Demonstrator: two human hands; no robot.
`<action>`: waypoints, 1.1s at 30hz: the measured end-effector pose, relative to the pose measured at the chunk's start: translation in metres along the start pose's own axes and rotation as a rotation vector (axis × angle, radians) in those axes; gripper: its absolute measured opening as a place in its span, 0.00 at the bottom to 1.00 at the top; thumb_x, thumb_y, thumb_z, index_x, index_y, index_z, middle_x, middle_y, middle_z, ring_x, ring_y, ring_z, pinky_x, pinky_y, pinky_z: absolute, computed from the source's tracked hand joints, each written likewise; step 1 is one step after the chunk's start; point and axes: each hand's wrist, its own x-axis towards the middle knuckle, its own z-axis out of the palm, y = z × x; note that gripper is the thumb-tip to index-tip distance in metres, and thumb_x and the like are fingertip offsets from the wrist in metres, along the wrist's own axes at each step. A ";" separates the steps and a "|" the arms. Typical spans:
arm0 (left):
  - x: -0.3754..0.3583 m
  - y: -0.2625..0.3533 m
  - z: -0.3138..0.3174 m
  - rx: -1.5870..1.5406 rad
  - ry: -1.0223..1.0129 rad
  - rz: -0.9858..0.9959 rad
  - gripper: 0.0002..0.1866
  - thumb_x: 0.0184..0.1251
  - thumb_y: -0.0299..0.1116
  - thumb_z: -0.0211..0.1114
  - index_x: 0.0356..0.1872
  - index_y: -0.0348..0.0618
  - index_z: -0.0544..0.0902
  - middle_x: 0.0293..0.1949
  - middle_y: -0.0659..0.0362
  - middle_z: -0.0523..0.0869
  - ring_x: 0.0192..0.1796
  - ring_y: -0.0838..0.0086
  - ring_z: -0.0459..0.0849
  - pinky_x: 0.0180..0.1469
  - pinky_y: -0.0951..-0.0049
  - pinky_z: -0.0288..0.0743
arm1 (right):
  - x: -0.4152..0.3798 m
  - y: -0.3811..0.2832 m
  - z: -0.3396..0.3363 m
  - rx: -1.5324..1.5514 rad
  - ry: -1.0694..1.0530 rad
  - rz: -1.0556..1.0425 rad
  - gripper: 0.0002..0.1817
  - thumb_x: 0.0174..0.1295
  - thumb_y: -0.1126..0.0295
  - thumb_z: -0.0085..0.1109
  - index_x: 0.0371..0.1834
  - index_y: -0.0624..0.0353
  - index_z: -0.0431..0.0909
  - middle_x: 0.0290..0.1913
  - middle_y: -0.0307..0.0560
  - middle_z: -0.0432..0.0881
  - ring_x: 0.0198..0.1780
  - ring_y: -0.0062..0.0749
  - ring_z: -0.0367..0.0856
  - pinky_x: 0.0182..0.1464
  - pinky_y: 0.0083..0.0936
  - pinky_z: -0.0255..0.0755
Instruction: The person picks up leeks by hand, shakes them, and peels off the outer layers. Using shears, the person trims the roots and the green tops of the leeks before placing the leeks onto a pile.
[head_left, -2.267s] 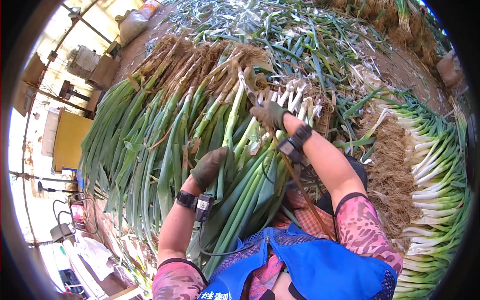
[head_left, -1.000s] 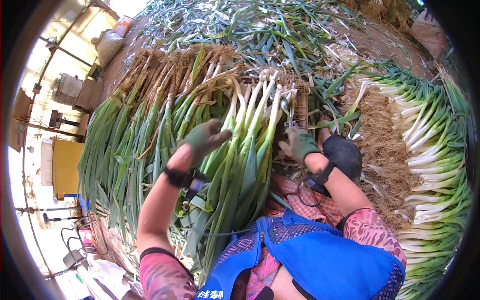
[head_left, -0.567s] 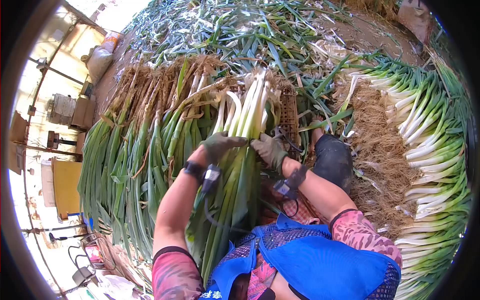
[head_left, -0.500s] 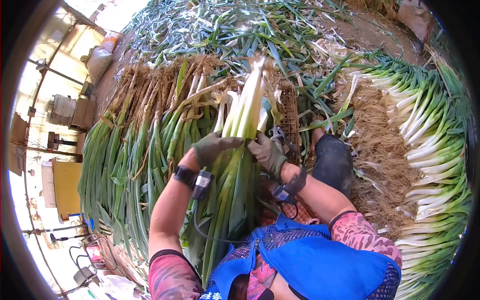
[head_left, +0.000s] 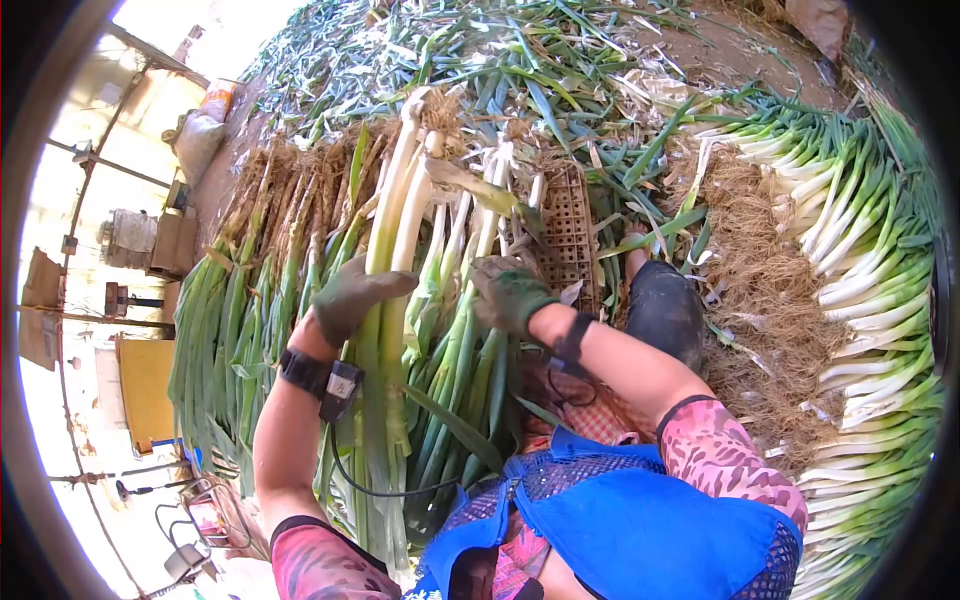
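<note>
My left hand point(head_left: 350, 298), in a dark work glove, is closed round a couple of leeks point(head_left: 400, 235) with white shanks and roots pointing away from me. Their green leaves run down past my forearm. To the right, my gloved right hand point(head_left: 512, 294) has its fingers curled against the stalks of other leeks point(head_left: 485, 225); its fingertips are partly hidden. A dry, yellowed leaf point(head_left: 470, 185) lies across the white shanks between the two groups. More leeks stand between my hands.
Uncleaned leeks point(head_left: 250, 280) with brown roots lie in a row at left. A brown plastic crate point(head_left: 568, 220) sits beyond my right hand. Cleaned leeks point(head_left: 870, 320) curve along the right, roots inward. Cut leaves point(head_left: 470, 55) cover the ground at the back. My knee point(head_left: 665, 310) is at centre right.
The bunch between my hands has separated. My left hand has moved left with a couple of leeks, while my right hand has shifted slightly left beside the others.
</note>
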 end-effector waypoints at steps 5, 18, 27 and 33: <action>-0.057 0.039 -0.027 -0.129 0.144 -0.035 0.22 0.53 0.42 0.72 0.45 0.38 0.82 0.32 0.61 0.83 0.32 0.75 0.81 0.34 0.72 0.75 | 0.005 0.037 -0.008 -0.206 -0.484 0.216 0.23 0.64 0.53 0.54 0.54 0.57 0.78 0.56 0.49 0.81 0.60 0.48 0.75 0.60 0.43 0.70; -0.098 0.059 -0.020 -0.166 0.158 0.034 0.19 0.51 0.40 0.70 0.41 0.37 0.82 0.33 0.61 0.83 0.34 0.75 0.81 0.38 0.73 0.75 | 0.030 -0.040 -0.116 -0.083 0.367 0.267 0.79 0.37 0.31 0.73 0.78 0.67 0.29 0.78 0.73 0.37 0.79 0.68 0.36 0.78 0.54 0.38; -0.104 0.060 -0.019 -0.144 0.147 0.011 0.17 0.52 0.39 0.71 0.39 0.39 0.83 0.32 0.61 0.84 0.34 0.76 0.81 0.37 0.73 0.75 | 0.027 -0.062 -0.128 0.651 -0.202 0.589 0.61 0.61 0.58 0.66 0.79 0.56 0.21 0.70 0.67 0.67 0.60 0.47 0.79 0.63 0.36 0.73; -0.107 0.047 -0.019 -0.124 0.045 -0.114 0.23 0.52 0.40 0.73 0.46 0.38 0.80 0.35 0.62 0.82 0.37 0.76 0.80 0.39 0.73 0.76 | 0.081 0.089 -0.064 0.033 -0.020 0.750 0.55 0.58 0.48 0.66 0.77 0.66 0.41 0.54 0.62 0.82 0.53 0.54 0.83 0.56 0.45 0.76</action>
